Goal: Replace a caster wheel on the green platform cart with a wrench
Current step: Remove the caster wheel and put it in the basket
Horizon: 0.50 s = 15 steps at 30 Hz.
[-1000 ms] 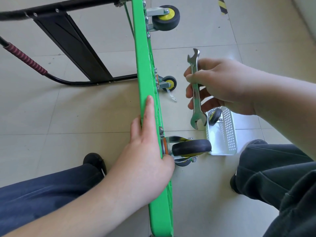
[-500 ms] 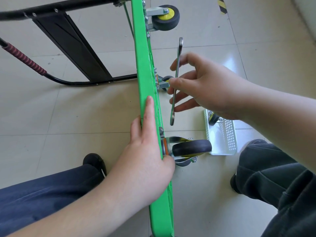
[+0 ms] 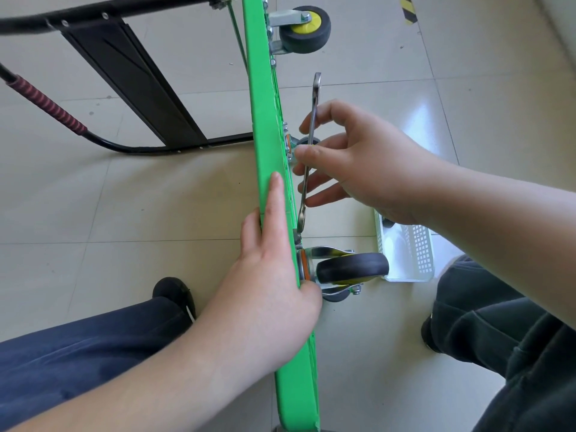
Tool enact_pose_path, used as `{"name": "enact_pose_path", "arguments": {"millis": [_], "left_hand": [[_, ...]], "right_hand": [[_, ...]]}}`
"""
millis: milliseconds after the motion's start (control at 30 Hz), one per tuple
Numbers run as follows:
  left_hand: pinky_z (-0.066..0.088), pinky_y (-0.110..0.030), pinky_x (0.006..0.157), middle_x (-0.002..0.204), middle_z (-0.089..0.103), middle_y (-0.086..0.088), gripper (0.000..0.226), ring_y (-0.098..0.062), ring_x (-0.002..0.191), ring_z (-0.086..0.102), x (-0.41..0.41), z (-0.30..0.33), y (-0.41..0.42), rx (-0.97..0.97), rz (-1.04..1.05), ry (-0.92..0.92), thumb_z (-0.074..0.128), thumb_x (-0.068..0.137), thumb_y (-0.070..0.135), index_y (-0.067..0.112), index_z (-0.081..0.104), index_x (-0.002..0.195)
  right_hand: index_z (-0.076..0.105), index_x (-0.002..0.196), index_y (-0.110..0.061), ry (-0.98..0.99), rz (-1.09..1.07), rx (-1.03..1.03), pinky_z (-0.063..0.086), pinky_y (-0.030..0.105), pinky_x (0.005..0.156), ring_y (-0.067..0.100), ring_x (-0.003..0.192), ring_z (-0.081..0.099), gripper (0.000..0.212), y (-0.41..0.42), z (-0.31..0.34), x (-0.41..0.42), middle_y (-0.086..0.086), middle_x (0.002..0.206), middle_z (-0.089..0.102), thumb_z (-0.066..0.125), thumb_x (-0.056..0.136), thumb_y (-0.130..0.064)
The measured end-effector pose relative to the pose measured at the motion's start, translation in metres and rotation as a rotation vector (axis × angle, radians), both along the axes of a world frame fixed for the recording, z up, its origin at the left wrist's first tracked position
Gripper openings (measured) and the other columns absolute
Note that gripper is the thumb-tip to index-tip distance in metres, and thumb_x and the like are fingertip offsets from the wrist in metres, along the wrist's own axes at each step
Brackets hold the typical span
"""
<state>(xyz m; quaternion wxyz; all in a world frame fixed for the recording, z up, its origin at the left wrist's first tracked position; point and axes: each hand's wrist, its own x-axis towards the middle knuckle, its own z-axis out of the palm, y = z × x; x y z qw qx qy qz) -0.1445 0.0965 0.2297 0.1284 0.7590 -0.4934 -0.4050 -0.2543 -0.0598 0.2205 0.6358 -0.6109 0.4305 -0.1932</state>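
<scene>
Holding a wheel [image 3: 387, 222]: white basket [image 3: 417, 254]

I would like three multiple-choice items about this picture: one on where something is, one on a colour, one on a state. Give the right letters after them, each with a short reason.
1. Where is the white perforated plastic basket?
A. on the floor, to the right of the near black caster wheel
B. on top of the green platform cart
C. in the left hand

2. What colour is the hub of the far caster wheel?
A. red
B. yellow
C. blue

3. What is the right hand doing?
A. resting flat on the floor
B. hanging idle
C. holding the flat silver open-end wrench

Answers:
1 A: the basket lies on the tiles beside that wheel.
2 B: the hub's centre is plainly yellow.
3 C: the fingers pinch the wrench shank, its lower end near the bolt above the near wheel.
</scene>
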Motion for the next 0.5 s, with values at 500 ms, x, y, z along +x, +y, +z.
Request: {"name": "enact_pose_path", "arguments": {"millis": [500], "left_hand": [[0.041, -0.026, 0.077, 0.16, -0.001, 0.037, 0.122, -0.015, 0.121, 0.056, -0.0008, 0.0007, 0.0027, -0.01, 0.073, 0.07, 0.065, 0.091, 0.024, 0.065, -0.04, 0.138]], "right_hand": [[0.063, 0.118, -0.009, -0.007, 0.015, 0.035, 0.065, 0.045, 0.076, 0.033, 0.093, 0.075, 0.02, 0.0064, -0.003, 0.0029, 0.012, 0.097, 0.074, 0.066, 0.1, -0.018]]}}
